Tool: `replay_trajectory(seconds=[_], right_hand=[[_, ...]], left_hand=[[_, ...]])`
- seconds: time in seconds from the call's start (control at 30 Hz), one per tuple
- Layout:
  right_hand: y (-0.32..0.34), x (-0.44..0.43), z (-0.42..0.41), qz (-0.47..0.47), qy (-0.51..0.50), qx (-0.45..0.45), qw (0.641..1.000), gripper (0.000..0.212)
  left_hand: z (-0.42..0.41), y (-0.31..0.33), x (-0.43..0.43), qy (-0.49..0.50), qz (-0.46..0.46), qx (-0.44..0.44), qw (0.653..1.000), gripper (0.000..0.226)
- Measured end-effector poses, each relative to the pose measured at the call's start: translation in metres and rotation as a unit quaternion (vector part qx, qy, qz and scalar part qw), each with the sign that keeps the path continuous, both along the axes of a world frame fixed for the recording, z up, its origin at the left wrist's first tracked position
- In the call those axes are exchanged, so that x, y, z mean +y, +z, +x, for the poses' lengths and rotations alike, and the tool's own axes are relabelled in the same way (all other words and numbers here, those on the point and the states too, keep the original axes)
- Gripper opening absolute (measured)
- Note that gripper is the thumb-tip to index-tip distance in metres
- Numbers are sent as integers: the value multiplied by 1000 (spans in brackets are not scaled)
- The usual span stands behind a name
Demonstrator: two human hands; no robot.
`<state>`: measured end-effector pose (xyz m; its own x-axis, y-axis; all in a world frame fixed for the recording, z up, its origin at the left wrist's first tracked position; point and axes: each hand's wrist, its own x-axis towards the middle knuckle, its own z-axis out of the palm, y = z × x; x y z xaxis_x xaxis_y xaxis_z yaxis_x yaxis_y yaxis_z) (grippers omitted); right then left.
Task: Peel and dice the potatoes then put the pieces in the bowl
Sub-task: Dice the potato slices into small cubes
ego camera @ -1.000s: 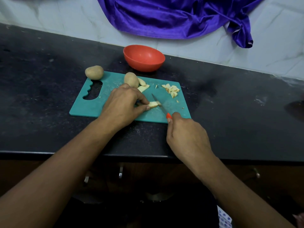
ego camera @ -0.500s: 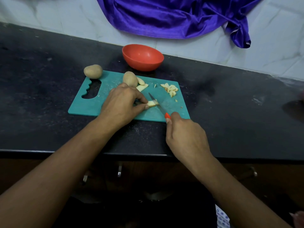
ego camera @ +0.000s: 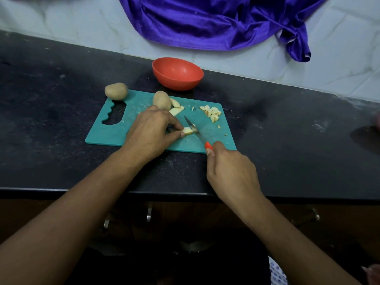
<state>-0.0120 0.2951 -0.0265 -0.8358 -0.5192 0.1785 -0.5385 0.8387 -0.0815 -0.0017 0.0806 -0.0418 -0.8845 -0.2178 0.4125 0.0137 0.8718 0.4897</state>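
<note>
So I'm at the black tabletop [ego camera: 61, 103] with a teal cutting board [ego camera: 115, 131] in front of me. My left hand [ego camera: 151, 132] sits on the board, its fingers [ego camera: 174, 124] curled and pinching a pale potato strip [ego camera: 188, 131] between thumb and fingertips, pinning it flat near the middle of the board. My right hand [ego camera: 230, 171] is wrapped tight round the orange handle of a small knife [ego camera: 198, 136]. That hand is parked just off the near edge of the board. The blade runs away from me at a slant, its edge down on the free end of that strip, right next to my left fingertips. Just behind my left hand there's an unpeeled potato [ego camera: 162, 100] on the board, with a couple of pale slices [ego camera: 176, 107] lying right beside it on its right. Toward the far right corner of the board is a little heap of diced pieces [ego camera: 211, 113], plus a few stray bits near it. A second whole potato [ego camera: 116, 91] sits at the far left corner by the board's handle cutout, can't tell if it's on the board or only touching its edge. The red bowl [ego camera: 176, 83] stands on the tabletop just past the board's far edge, apart from the diced heap. Behind it a purple cloth [ego camera: 216, 21] hangs down the pale tiled wall [ego camera: 61, 23].
</note>
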Motion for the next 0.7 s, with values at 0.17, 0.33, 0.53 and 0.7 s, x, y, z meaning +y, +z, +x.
replay_trajectory(seconds=[0.17,0.33,0.53,0.7], right_hand=[[1,-1,-3,16,14,-7,1000,24],[0,-3,-4,14,15,5,1000,29],[2,-3,-2,19,-3,-8,1000,26],[1,-2,2,11,-10,5,1000,24]], left_hand=[[-2,-3,-2,-1,-1,0,1000,13],[-3,-4,-4,-4,6,-1,1000,12],[-2,-5,-4,-11,17,4,1000,10],[-3,-6,-5,-9,18,5,1000,11]])
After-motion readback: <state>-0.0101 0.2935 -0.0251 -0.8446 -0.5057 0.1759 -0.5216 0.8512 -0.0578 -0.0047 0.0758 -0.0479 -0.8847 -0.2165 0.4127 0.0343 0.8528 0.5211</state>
